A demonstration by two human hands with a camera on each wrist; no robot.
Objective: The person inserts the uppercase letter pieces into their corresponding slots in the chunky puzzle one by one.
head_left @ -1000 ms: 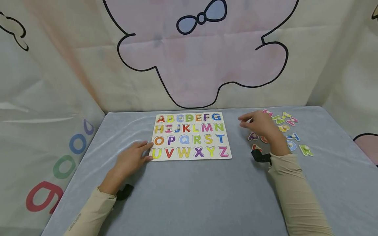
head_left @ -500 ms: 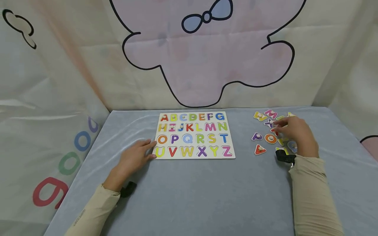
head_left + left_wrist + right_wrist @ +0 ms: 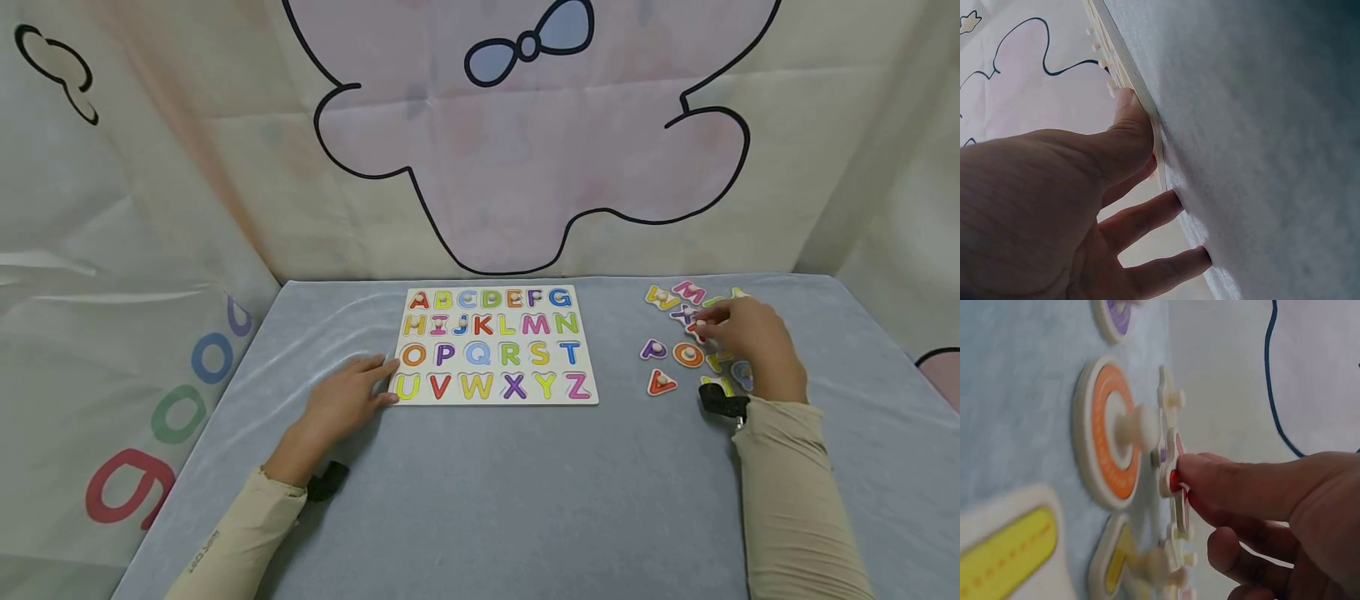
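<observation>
A white alphabet puzzle board (image 3: 468, 402) lies on the cloth, with colourful letters in rows; knobs stand on several in the upper rows. My left hand (image 3: 337, 408) rests at the board's left edge, its thumb (image 3: 1132, 122) against the edge and other fingertips reaching the cloth. Over the loose letter pieces on the right, my right hand (image 3: 757, 342) pinches a red letter piece (image 3: 1174, 481) between thumb and forefinger. Which letter it is, the fingers hide. It sits close to the purple X piece (image 3: 683, 315), behind the orange O piece (image 3: 1110, 431).
Around the right hand lie a purple P piece (image 3: 653, 349), a red triangular piece (image 3: 662, 382), a yellow W piece (image 3: 662, 297) and a pink M piece (image 3: 689, 292). Others are partly covered by the hand. A printed curtain (image 3: 225, 208) stands behind the blue-grey tablecloth (image 3: 525, 500).
My right hand has moved right, from beside the board to the loose pieces, and now pinches the red letter piece. The left hand stays at the board's edge; the head view shifts slightly.
</observation>
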